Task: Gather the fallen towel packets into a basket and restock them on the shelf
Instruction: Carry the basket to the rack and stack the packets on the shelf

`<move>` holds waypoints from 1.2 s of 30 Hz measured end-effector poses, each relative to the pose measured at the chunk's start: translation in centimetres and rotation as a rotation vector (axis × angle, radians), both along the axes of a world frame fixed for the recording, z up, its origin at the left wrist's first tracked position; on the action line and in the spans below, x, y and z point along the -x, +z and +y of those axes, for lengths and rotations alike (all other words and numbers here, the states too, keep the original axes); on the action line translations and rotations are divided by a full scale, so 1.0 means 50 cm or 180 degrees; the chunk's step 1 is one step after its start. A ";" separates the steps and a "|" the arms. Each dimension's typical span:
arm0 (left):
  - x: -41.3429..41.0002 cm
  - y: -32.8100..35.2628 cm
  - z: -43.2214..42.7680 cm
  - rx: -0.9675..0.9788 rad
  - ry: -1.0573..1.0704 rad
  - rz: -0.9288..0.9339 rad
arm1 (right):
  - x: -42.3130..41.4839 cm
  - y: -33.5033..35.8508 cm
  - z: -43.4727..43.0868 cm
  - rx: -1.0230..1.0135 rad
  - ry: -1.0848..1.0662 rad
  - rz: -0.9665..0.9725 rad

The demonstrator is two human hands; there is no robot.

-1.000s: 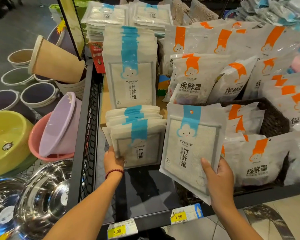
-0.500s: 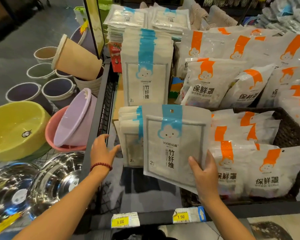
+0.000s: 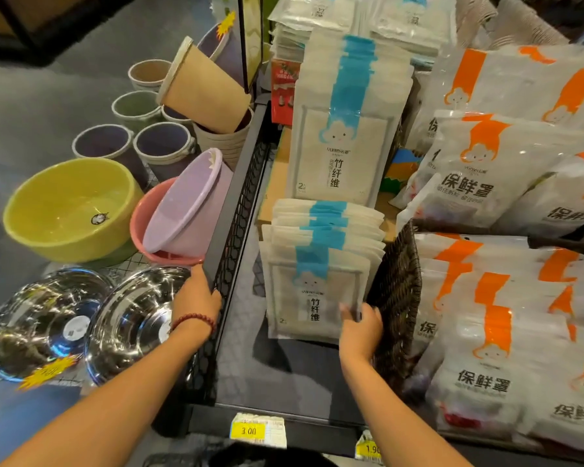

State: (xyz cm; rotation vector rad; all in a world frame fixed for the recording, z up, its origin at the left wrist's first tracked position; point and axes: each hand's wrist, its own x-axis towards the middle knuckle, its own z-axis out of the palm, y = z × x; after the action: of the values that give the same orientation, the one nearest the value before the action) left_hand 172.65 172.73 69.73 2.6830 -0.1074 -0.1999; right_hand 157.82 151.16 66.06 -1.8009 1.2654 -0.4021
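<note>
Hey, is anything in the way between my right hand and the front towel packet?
Nothing visible. The right hand holds the front towel packet by its lower right corner; the wicker basket stands beside it, not between. The left hand grips the side rail.

"竹纤维" and "2" on blue-striped towel packets (image 3: pixel 317 291), "保鲜罩" on orange-striped packets (image 3: pixel 482 382), "3.00" on yellow price tag (image 3: pixel 248 431), "1.90" on second tag (image 3: pixel 371 449), both tags on shelf edge (image 3: pixel 317 429)

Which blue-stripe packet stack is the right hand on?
The front stack, low beside the basket; the right hand grips its bottom corner. The taller rear stack stands behind, untouched.
</note>
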 end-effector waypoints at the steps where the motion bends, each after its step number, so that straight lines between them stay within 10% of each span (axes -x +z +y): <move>1: 0.001 -0.001 -0.001 -0.0015 0.0002 -0.0031 | 0.001 -0.010 -0.001 0.0061 -0.0047 0.0225; 12: -0.001 -0.002 -0.002 -0.0124 0.0057 -0.0024 | -0.010 -0.001 -0.005 -0.0173 -0.0383 0.0080; 17: -0.001 -0.001 -0.003 -0.0088 0.0073 -0.0012 | 0.009 -0.017 0.034 -0.1254 -0.0691 0.0607; 23: 0.003 0.002 -0.005 -0.0075 0.0053 0.0020 | -0.032 -0.019 0.072 -0.3308 -0.0852 -0.0228; 30: 0.003 0.006 -0.006 0.0001 0.0005 0.0049 | -0.085 -0.013 0.055 -0.3648 -0.1390 -0.1375; 36: 0.003 0.003 -0.004 -0.0020 0.0022 0.0011 | -0.062 -0.032 0.066 -0.3407 -0.1100 -0.0910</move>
State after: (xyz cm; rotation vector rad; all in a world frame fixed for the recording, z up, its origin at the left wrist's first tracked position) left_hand 172.48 172.53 69.88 2.6887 -0.0965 -0.2031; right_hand 160.94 154.43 64.44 -0.6059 1.2270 -0.1019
